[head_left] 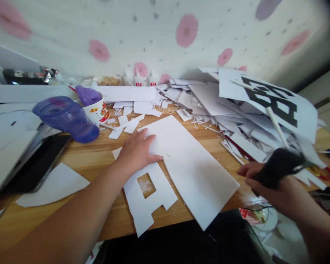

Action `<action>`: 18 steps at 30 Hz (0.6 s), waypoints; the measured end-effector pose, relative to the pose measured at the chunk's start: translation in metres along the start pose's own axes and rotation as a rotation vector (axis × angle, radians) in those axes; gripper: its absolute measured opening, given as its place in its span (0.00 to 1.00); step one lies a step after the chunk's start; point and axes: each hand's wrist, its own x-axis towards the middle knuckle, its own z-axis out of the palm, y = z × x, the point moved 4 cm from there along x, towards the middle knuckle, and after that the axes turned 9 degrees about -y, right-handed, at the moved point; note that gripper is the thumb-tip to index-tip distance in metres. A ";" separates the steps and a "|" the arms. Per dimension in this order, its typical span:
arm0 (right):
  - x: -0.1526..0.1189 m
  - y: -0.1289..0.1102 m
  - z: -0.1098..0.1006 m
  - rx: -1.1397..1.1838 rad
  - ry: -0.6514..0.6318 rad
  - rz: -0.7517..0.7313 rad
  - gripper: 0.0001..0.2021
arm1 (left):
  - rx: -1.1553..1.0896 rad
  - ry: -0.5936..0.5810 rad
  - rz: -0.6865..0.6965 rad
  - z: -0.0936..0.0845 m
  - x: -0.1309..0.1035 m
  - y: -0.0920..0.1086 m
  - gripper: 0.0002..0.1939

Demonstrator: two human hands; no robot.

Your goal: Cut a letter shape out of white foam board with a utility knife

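Note:
My left hand [136, 148] lies with its fingers spread on a large white foam board sheet [198, 172]. Under its wrist and forearm a smaller cut-out foam board piece [161, 192] with a rectangular hole rests beside the sheet. On the right, my right hand [264, 181] is closed around a black hot glue gun [277, 167], somewhat blurred. A white glue stick [277, 126] sticks up from it. This hand is held near the table's right front side, apart from the sheet.
Cut boards and scraps [209, 102] are heaped at the back right, beneath a sheet with black characters [283, 102]. A purple translucent vase-like container [67, 119] and a paper cup [97, 110] stand left. A black flat device [35, 165] lies near a curved white piece [55, 185]. Scissors [323, 172] lie right.

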 end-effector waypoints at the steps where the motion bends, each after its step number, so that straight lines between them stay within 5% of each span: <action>1: -0.006 0.001 0.002 -0.103 -0.055 -0.021 0.03 | 0.008 0.017 -0.023 -0.002 -0.001 0.002 0.40; 6: -0.023 0.004 0.022 -0.281 -0.138 -0.109 0.11 | 0.053 0.138 -0.043 -0.015 -0.009 0.010 0.38; 13: -0.017 0.019 0.020 -0.077 0.033 -0.003 0.25 | 0.124 0.585 0.022 -0.065 -0.044 0.016 0.30; 18: -0.007 0.021 0.018 0.178 0.230 0.105 0.25 | 0.137 0.815 0.056 -0.085 -0.070 0.019 0.26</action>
